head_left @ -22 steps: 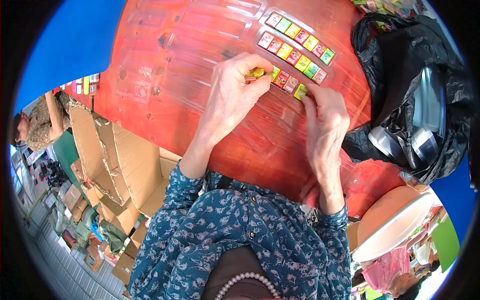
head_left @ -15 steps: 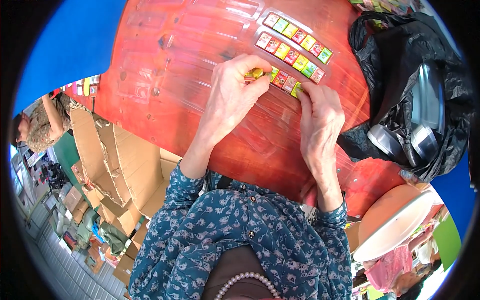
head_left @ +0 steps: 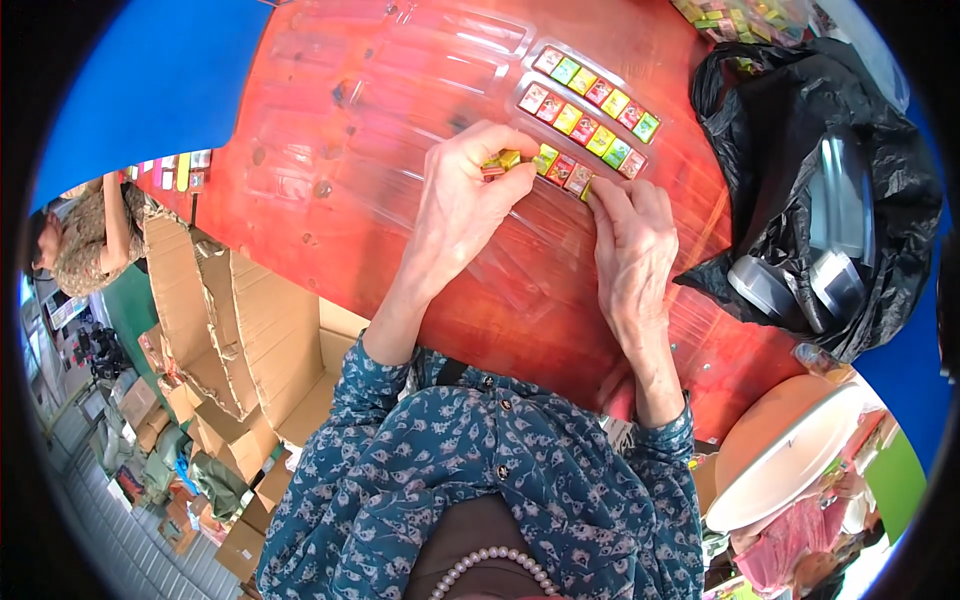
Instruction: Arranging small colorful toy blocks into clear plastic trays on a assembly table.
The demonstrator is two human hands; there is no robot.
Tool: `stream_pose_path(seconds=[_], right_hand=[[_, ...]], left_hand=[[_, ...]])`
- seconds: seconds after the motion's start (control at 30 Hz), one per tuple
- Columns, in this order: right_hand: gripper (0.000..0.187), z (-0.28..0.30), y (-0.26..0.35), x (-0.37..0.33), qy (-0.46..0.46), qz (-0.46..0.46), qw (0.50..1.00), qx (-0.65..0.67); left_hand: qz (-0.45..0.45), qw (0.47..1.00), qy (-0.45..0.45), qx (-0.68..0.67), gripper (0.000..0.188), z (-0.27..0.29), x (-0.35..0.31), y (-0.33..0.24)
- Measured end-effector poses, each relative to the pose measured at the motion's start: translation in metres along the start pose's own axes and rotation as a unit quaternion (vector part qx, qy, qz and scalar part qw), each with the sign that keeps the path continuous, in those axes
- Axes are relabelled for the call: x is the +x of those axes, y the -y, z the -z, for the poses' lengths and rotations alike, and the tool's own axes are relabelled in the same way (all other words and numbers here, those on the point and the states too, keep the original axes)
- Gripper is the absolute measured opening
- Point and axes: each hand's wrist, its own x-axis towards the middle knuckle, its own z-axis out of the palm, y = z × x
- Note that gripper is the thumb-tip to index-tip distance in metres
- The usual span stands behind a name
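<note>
In the third line from the far side, several small, brightly coloured boxes [head_left: 562, 170] stand side by side on a clear plastic tray. My left hand [head_left: 458, 205] is closed at the left end of this line, with a few small yellow boxes [head_left: 508, 159] pinched between thumb and fingers. At the right end, my right hand [head_left: 636, 250] holds its thumb and fingertips together against the last box, partly covering it. Just beyond lie two filled rows of like boxes, a nearer row [head_left: 584, 130] and a farther row [head_left: 598, 93], each in a clear tray slot.
More clear plastic trays [head_left: 440, 80] spread over the red table [head_left: 390, 150] to the left. A black plastic bag [head_left: 770, 110] with clear containers sits at right, below a bag of small boxes [head_left: 745, 22]. Cardboard cartons [head_left: 275, 340] and a person [head_left: 95, 235] are at left.
My right hand has drawn slightly left and down along the row's end, its fingertips now closer to the left hand. My left hand keeps its pinch on the small boxes. The whole view has shifted slightly.
</note>
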Motion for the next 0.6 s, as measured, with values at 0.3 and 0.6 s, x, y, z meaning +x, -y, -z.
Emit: stream_pose_path(seconds=[0.3,0.6], right_hand=[[0.028,-0.001,-0.012,0.0,0.028,0.034,0.998,-0.048],[0.022,0.017,-0.004,0.015,-0.01,0.035,0.999,-0.039]], left_hand=[[-0.041,0.999,-0.004,-0.027,0.012,-0.011,0.004,0.009],[0.212,0.84,0.114,-0.486,0.034,0.015,0.018,-0.01]])
